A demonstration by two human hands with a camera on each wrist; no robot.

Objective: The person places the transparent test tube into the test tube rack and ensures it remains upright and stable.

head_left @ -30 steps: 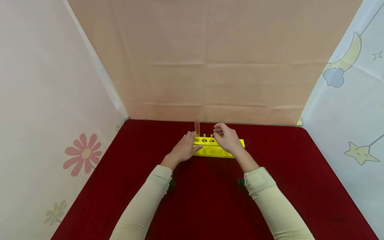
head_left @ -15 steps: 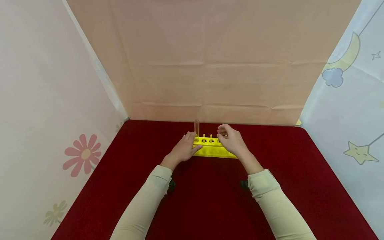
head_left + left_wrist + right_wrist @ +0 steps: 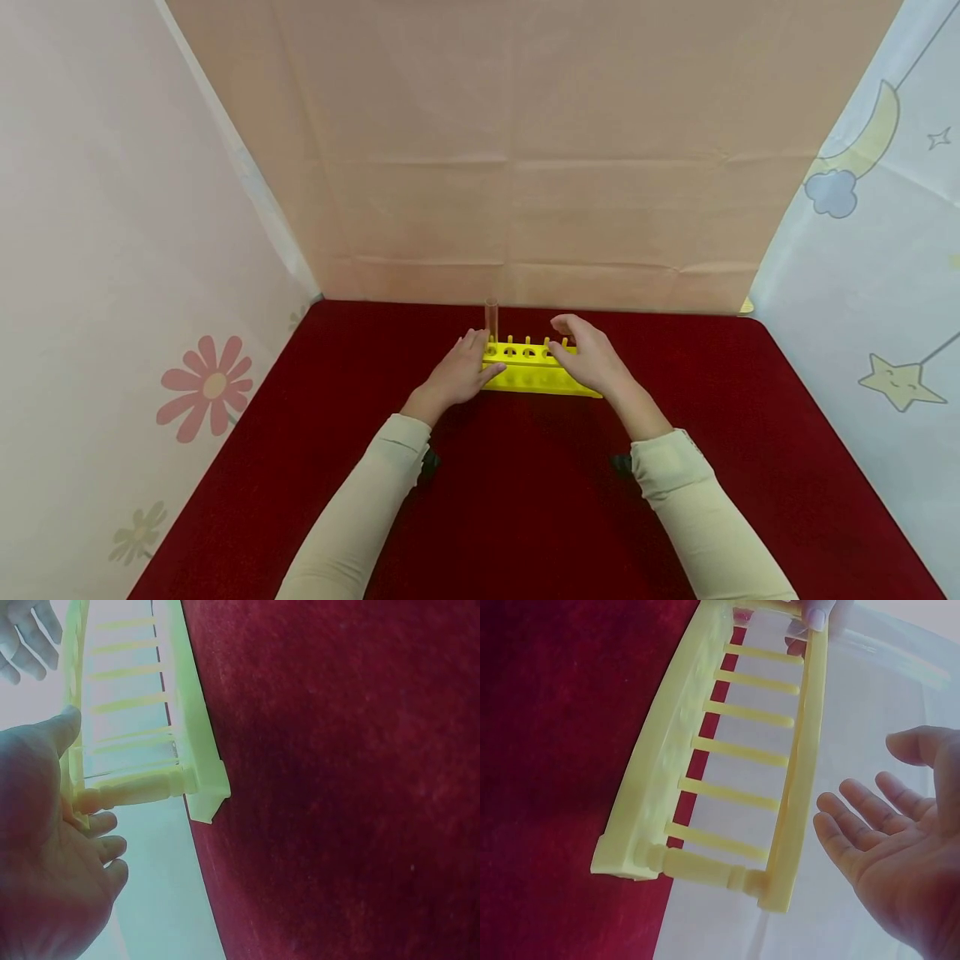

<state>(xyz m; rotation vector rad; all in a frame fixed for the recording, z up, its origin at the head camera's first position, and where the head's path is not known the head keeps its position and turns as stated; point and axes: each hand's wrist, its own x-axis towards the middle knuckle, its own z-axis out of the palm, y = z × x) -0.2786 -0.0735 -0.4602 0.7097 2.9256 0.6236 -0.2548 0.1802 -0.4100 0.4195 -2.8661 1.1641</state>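
Observation:
A yellow test tube rack (image 3: 534, 380) stands on the red cloth, with a row of holes along its top bar and pegs behind. One clear glass test tube (image 3: 491, 317) is upright at the rack's left end. My left hand (image 3: 454, 372) grips that same end, thumb in front and fingers behind the top bar, as the left wrist view shows. Over by the right end is my right hand (image 3: 594, 358), its fingers loosely bent and thumb apart. In the right wrist view, a gap separates this hand (image 3: 900, 832) from the rack (image 3: 649, 772), and nothing is in it.
Red cloth (image 3: 510, 500) covers the table around the rack. A plain tan backdrop (image 3: 525, 167) rises behind the table's far edge. Printed white panels close in the left side (image 3: 90, 250) and the right side (image 3: 862, 275).
My right hand has drifted rightward along the rack, uncovering more holes and pegs, and its thumb and fingers have spread apart. Left hand, rack and test tube look the same.

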